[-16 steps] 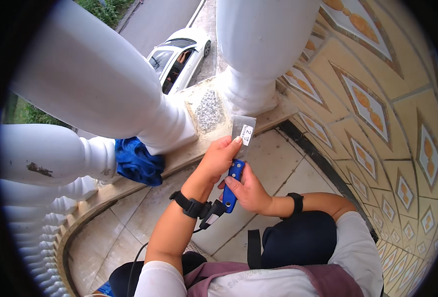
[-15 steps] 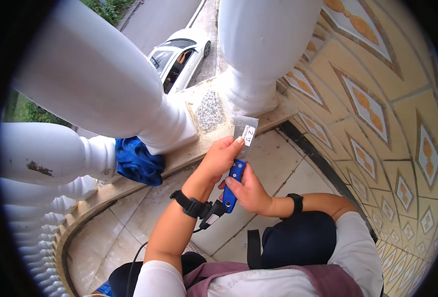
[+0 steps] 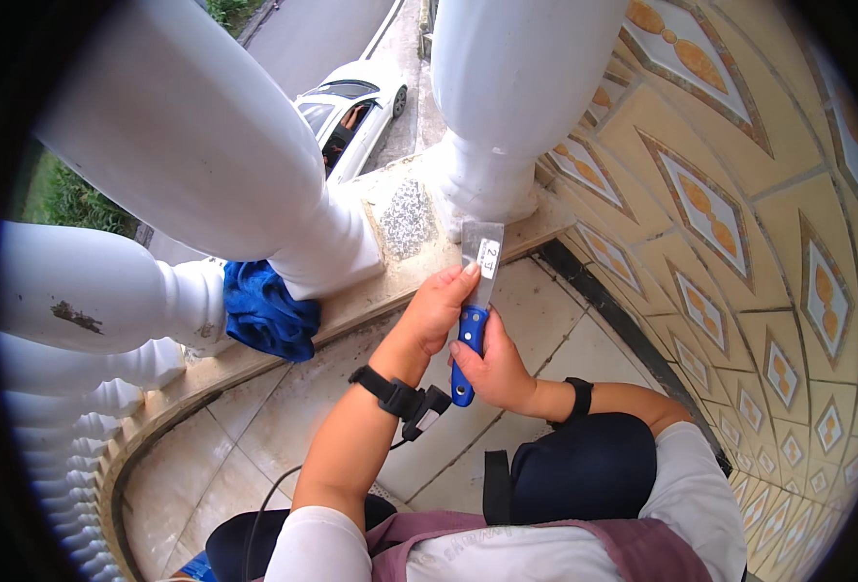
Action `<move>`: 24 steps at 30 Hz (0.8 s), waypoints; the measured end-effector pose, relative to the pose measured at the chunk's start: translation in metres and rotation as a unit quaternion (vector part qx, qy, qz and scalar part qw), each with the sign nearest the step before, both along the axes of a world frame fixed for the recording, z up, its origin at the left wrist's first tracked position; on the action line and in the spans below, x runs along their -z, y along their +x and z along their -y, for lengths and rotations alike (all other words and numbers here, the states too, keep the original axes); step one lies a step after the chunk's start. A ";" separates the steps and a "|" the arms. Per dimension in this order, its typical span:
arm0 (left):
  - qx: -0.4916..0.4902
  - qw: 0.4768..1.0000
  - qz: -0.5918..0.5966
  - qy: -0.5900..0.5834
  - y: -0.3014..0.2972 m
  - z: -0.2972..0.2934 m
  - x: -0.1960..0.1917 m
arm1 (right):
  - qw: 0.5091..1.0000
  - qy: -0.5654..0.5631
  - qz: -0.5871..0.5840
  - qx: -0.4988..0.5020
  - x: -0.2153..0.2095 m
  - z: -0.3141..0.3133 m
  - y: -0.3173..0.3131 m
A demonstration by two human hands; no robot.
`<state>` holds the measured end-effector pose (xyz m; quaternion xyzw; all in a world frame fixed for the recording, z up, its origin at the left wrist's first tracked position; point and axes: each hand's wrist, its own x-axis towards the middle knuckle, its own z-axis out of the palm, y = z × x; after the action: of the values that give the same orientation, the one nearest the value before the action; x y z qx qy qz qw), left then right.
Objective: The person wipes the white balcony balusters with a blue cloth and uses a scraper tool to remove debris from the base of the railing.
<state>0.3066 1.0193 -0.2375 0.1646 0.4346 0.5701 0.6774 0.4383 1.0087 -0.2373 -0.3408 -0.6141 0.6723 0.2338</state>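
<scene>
A putty knife (image 3: 472, 325) with a flat metal blade and a blue riveted handle is held in front of me, blade pointing away. My left hand (image 3: 437, 308) pinches the blade just above the handle, its thumb lying on the metal beside a white label. Around the lower part of the handle my right hand (image 3: 504, 369) is closed, thumb across the front. Beyond the blade tip is the stone ledge (image 3: 351, 291) with a rough speckled patch (image 3: 408, 219) between two white balusters.
White balusters (image 3: 507, 87) stand along the ledge. A blue cloth (image 3: 269, 310) hangs over it at left. Patterned tile wall (image 3: 739, 272) rises at right, above a dark floor gutter (image 3: 608, 306). A white car (image 3: 361, 107) is on the road below. A cable hangs by my left forearm.
The putty knife has turned slightly more upright in my hands. My right hand has shifted a little to the right along with the handle. Both hands keep their hold.
</scene>
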 end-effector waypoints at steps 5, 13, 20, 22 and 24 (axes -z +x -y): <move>-0.010 0.999 0.030 0.032 -0.011 -0.004 0.006 | 1.000 -0.007 0.025 -0.007 -0.016 -0.008 -0.007; -0.002 0.999 0.041 0.030 -0.015 -0.007 0.004 | 1.000 0.009 0.012 0.006 -0.005 -0.011 -0.009; -0.008 0.998 -0.057 -0.003 -0.019 -0.005 -0.004 | 0.999 -0.046 -0.018 0.001 0.000 -0.010 -0.013; -0.052 0.988 -0.138 -0.040 -0.001 -0.005 -0.010 | 0.998 -0.046 -0.041 0.007 0.019 -0.013 -0.008; -0.061 0.965 -0.250 -0.055 0.018 0.007 -0.007 | 0.994 -0.088 -0.068 -0.007 0.029 -0.009 0.001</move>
<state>0.3247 1.0118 -0.2309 0.2381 0.6300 0.5262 0.5191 0.4391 1.0177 -0.2665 -0.3093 -0.5379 0.7467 0.2397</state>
